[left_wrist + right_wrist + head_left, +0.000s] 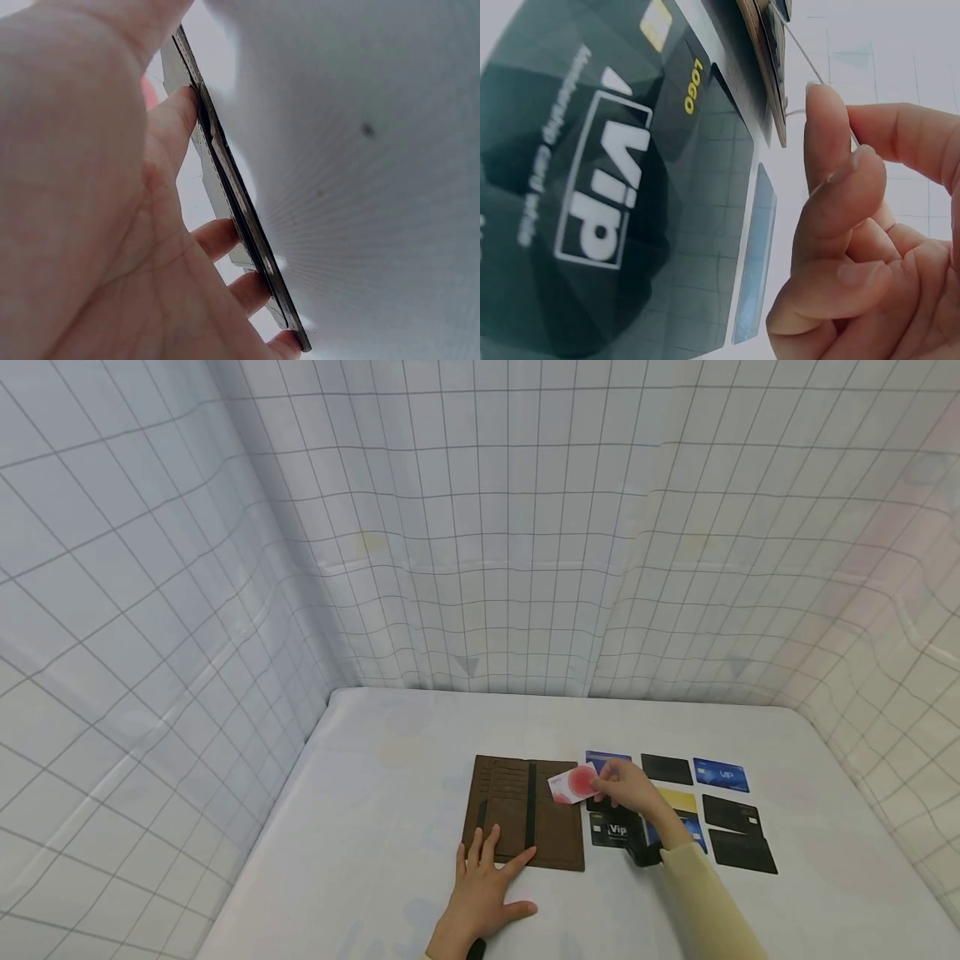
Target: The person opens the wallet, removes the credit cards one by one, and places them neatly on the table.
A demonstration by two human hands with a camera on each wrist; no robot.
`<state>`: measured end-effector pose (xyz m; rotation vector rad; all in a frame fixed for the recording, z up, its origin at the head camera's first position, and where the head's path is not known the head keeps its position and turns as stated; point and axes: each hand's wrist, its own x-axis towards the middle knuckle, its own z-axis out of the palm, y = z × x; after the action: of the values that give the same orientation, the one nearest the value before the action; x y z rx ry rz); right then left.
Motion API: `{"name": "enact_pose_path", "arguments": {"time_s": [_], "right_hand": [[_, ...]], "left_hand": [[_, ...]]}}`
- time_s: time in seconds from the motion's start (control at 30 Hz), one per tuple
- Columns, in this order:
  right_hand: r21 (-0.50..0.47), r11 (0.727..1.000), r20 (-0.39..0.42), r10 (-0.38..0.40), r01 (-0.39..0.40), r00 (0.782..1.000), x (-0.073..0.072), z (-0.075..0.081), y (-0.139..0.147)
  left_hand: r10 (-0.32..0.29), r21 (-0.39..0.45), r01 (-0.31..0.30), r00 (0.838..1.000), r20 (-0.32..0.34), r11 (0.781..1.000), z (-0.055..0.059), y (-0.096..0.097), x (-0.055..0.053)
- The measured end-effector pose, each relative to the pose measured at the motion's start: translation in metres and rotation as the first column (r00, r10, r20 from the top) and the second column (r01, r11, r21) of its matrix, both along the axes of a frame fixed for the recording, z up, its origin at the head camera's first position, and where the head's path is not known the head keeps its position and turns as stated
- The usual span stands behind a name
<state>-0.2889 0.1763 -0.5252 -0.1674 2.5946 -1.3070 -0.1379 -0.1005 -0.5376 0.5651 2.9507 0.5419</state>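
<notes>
A brown wallet point(557, 827) lies spread out on the white table, with card slots on its left half and a dark strap down the middle. My left hand point(480, 893) rests on its near edge, fingers spread and straight; the left wrist view shows the fingertips point(217, 238) at the wallet's edge point(247, 202). Between thumb and fingers my right hand point(628, 789) pinches a pink and white card point(573, 783), which overlaps the wallet's right half in the head view. In the right wrist view that card point(802, 51) appears edge-on.
Right of the wallet lie several cards in rows: a black Vip card point(609, 830), a blue VIP card point(721, 774), a yellow card point(678, 799) and black cards point(742, 851). White gridded curtains point(480, 527) stand behind the table point(390, 827) and at both sides.
</notes>
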Motion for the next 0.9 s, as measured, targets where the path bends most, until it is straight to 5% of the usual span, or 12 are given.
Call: {"name": "enact_pose_path", "arguments": {"time_s": [0.37, 0.9], "right_hand": [[-0.091, 0.996, -0.008, -0.004, 0.003, 1.0, 0.007, -0.003, 0.005], [-0.1, 0.992, -0.032, -0.084, 0.08, 0.996, 0.02, 0.004, 0.009]], "left_hand": [[0.001, -0.001, -0.001, 1.0, 0.001, 1.0, -0.001, 0.0, 0.0], [-0.002, 0.038, 0.003, 1.0, -0.007, 0.999, -0.004, -0.001, -0.001]]}}
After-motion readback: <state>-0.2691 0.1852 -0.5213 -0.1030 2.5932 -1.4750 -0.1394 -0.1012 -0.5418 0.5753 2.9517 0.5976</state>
